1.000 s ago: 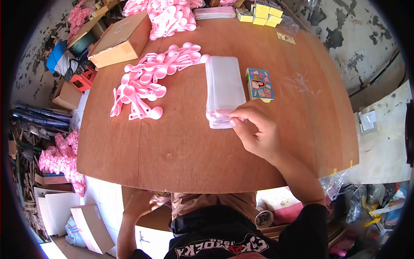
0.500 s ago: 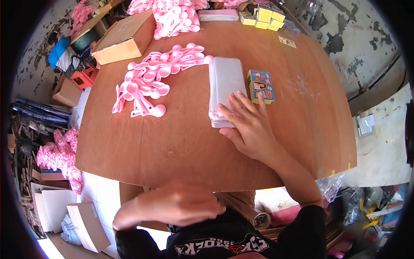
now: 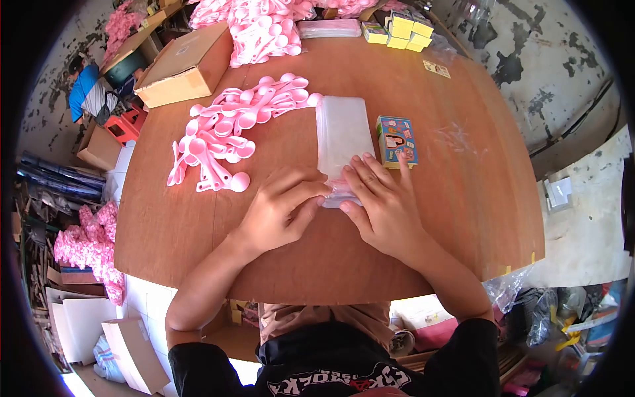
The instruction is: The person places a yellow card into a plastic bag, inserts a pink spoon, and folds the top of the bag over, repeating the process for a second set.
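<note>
A stack of clear plastic bags [image 3: 345, 132] lies lengthwise on the wooden table [image 3: 463, 218]. My right hand [image 3: 385, 210] rests flat on the near part of the stack, fingers spread. At the stack's near left edge, my left hand [image 3: 283, 206] has its fingers curled, thumb and index finger pinched on the edge of a bag; how many layers it grips is hidden. Just right of the stack sits a small blue and yellow printed box [image 3: 398, 141]. Pink plastic measuring spoons [image 3: 228, 122] lie in a loose heap to the left.
A cardboard box [image 3: 185, 65] stands at the back left, beside a bigger pile of pink spoons [image 3: 264, 36]. Several yellow boxes [image 3: 400, 30] are stacked at the back, with a printed card [image 3: 436, 69] nearby. Another person [image 3: 89, 92] is bent over at far left.
My left hand has come up from near my body to the near left edge of the bags. The right hand stays on the stack. The view has shifted slightly.
</note>
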`<state>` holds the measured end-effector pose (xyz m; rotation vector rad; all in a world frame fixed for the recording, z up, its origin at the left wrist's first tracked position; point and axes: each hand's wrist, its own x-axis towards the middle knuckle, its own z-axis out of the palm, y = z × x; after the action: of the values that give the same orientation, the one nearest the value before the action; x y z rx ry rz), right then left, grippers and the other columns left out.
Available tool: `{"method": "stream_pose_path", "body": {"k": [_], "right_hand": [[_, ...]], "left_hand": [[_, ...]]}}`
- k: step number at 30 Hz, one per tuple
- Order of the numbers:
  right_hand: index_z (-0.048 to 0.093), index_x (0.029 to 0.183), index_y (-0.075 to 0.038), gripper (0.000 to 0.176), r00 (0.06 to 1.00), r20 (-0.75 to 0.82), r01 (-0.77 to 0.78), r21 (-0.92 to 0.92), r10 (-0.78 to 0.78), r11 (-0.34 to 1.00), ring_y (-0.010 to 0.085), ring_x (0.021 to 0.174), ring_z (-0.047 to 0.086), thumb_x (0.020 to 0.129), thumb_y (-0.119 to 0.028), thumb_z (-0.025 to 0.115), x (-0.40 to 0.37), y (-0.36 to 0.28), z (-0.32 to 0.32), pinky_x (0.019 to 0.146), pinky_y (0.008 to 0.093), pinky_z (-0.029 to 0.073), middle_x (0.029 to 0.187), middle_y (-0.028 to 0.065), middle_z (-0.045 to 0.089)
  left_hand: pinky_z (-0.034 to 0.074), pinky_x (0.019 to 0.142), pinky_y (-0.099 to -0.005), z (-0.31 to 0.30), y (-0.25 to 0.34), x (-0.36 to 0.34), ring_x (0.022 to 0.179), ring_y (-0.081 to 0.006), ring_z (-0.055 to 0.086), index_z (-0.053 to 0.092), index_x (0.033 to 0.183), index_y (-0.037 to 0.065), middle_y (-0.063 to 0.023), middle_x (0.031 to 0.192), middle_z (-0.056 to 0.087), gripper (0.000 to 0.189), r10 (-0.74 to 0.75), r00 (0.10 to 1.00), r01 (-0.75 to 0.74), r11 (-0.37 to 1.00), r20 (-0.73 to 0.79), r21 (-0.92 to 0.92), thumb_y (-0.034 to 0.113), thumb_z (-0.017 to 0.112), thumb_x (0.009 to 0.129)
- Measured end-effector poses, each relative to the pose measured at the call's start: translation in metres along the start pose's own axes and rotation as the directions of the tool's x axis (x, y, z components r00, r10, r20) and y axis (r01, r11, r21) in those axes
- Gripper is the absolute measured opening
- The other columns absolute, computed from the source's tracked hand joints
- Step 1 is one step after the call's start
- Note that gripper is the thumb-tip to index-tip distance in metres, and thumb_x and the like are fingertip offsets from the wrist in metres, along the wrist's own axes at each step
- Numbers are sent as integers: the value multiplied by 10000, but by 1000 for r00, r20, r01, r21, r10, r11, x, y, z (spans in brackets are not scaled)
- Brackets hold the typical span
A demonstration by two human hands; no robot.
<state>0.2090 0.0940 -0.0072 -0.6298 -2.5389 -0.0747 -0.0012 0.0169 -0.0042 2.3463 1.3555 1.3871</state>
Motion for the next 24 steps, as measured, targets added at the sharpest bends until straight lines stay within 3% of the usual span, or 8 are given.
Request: {"method": "stream_pose_path", "body": {"k": [6,9,11,14,17,20,24], "right_hand": [[594,1221,15,482,1000,9,-18,4,18,1000,291,1280,487,937,-371,542,1,0,0,1085,652,166,1277,176,595],[612,1190,16,415,996,-89,-16,64,21,998,288,1236,530,919,-297,589,2,2,2,1099,605,188,1233,162,625],[630,1159,11,336,973,-229,29,118,-1,993,282,1175,579,861,-144,649,3,4,2,1087,540,267,1182,146,655],[643,1141,6,360,957,-283,107,120,-70,987,284,1116,616,784,-24,679,1,10,4,1037,492,359,1140,141,671],[644,1139,5,393,952,-298,134,199,-70,971,288,1096,625,747,22,671,4,3,2,994,497,410,1125,144,672],[643,1131,13,391,970,-233,126,244,-68,961,290,1070,635,742,43,659,4,-5,-2,982,502,435,1084,142,679],[643,1128,13,398,962,-255,169,267,-100,949,286,1050,642,734,75,644,3,-3,3,963,488,469,1060,137,680]], "left_hand": [[485,868,-413,5,-1,-6,1038,-321,599,655,1027,27,-150,1149,609,261,15,999,-18,994,29,104,42,720,774],[458,915,-447,7,-1,-7,1084,-341,576,642,1072,24,-161,1190,591,290,60,997,-65,991,48,118,104,713,803],[439,975,-470,8,0,-7,1084,-336,574,631,1114,44,-148,1182,585,352,58,997,-63,991,48,120,132,724,786],[442,945,-467,5,2,-7,1113,-351,558,614,1131,21,-173,1223,568,362,39,998,-44,992,47,116,116,718,797],[457,931,-448,6,0,-9,1108,-351,560,589,1168,28,-176,1227,562,419,39,999,-43,991,35,128,71,725,774],[469,917,-432,8,1,-9,1105,-353,561,566,1197,29,-179,1220,563,481,19,1000,-19,992,7,128,27,732,746],[470,917,-429,10,-1,-11,1105,-357,560,556,1206,29,-179,1220,561,501,31,1000,-31,992,0,125,18,736,738]]}}
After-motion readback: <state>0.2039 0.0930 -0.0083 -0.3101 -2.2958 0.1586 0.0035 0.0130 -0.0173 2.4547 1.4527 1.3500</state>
